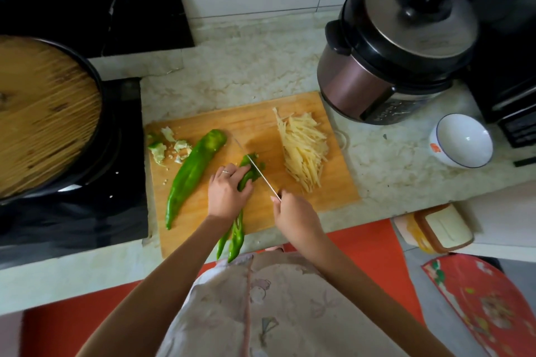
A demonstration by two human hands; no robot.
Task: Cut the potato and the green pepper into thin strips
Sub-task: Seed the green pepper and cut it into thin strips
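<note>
Pressure cooker [397,46], bowl [461,140] rt; wok [95,136] lt.

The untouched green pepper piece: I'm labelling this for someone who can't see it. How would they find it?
Find the wooden cutting board between the dark pan and the pressure cooker. On its left side lies a long green pepper piece, slanting toward the near edge. Unlike the other pepper piece under the left hand, no hand or knife touches it.

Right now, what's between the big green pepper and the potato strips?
In the head view: the left hand holding a pepper piece, and the knife.
</note>
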